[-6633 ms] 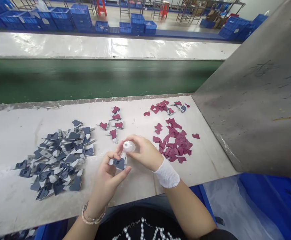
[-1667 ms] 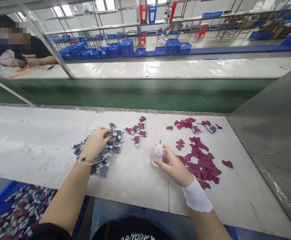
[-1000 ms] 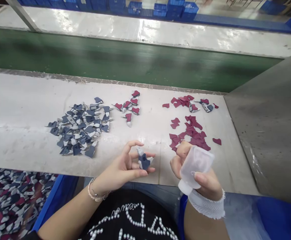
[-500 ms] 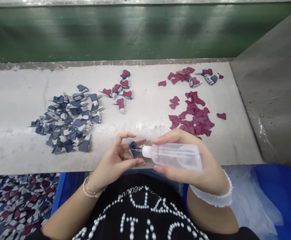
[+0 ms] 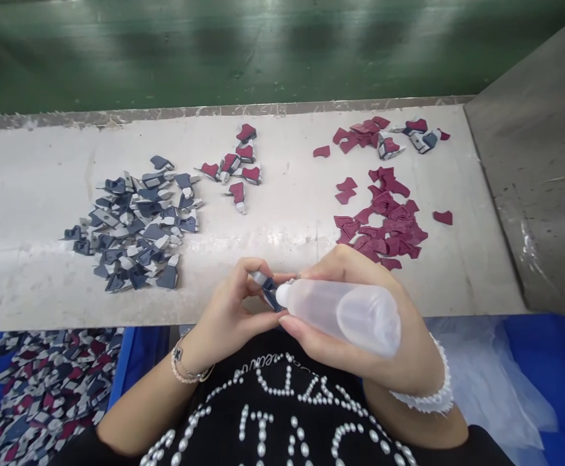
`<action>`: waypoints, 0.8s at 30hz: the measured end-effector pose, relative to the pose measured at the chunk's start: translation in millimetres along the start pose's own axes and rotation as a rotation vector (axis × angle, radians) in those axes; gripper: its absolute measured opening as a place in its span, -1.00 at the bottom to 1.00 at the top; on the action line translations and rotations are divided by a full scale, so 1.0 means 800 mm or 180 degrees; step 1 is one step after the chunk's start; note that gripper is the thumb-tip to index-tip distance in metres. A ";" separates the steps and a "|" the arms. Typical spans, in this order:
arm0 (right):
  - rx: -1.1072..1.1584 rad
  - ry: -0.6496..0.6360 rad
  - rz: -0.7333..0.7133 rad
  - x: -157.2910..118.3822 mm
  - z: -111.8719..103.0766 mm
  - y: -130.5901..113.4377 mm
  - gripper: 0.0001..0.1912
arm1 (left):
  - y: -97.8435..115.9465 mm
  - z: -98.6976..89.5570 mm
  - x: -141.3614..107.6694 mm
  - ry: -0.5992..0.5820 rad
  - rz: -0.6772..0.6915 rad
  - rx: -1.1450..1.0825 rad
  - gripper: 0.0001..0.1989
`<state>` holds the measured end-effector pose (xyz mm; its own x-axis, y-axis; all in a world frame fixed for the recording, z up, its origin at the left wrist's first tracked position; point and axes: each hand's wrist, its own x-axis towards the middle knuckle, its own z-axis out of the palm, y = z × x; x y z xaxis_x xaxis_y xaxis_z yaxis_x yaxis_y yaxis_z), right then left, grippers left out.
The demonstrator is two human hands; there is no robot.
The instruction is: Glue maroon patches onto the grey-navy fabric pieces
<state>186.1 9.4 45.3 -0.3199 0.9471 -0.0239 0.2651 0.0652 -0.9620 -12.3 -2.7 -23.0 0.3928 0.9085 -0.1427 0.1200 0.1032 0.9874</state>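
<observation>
Close to the worktop's front edge, my left hand (image 5: 236,301) is closed on a small blue and grey plastic part (image 5: 268,291), pinched between thumb and fingers. My right hand (image 5: 374,343) is wrapped around a translucent squeeze bottle (image 5: 343,310) with a white cap, held almost level. Its nozzle end points left at the blue part, and the very tip is hidden there. To the left lies a heap of similar blue and grey parts (image 5: 141,226). Right of centre, a pile of flat maroon pieces (image 5: 389,223) partly lies behind my right hand.
Several blue-grey parts topped with maroon (image 5: 231,162) lie at the back middle of the worktop (image 5: 282,226). A smaller maroon pile (image 5: 362,134) is at the back right. A metal panel (image 5: 539,181) bounds the right side. Below left stands a blue bin (image 5: 121,362) full of mixed parts.
The blue part has turned in my left fingers, now showing its grey end. The bottle has tilted, and my right fingertips have come closer to my left hand. The view has shifted slightly.
</observation>
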 end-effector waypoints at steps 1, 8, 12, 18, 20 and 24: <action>-0.0012 -0.0009 -0.0014 0.000 0.001 0.000 -0.72 | 0.000 0.000 0.000 -0.0005 0.0000 0.0004 -0.51; -0.0090 0.0101 -0.0107 -0.001 0.002 -0.004 -0.72 | 0.001 0.001 -0.001 -0.0044 0.0103 -0.0077 -0.52; -0.0079 -0.0005 -0.0116 -0.001 0.001 -0.004 -0.74 | 0.002 0.001 -0.001 -0.0084 0.0105 -0.0127 -0.53; -0.0245 0.0004 -0.0155 0.000 -0.003 -0.003 -0.80 | 0.001 0.001 -0.002 -0.0110 0.0078 -0.0176 -0.52; -0.0367 0.0027 -0.0209 -0.001 -0.004 -0.002 -0.81 | 0.001 0.001 -0.002 -0.0106 0.0029 -0.0207 -0.52; -0.0474 -0.0052 -0.0276 -0.003 -0.001 -0.001 -0.80 | 0.001 0.002 -0.001 -0.0127 0.0055 -0.0250 -0.54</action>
<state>187.3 7.4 46.5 -0.3618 0.9308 0.0518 0.3674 0.1934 -0.9097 -11.0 -3.8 -22.4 0.4305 0.8936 -0.1268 0.0418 0.1206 0.9918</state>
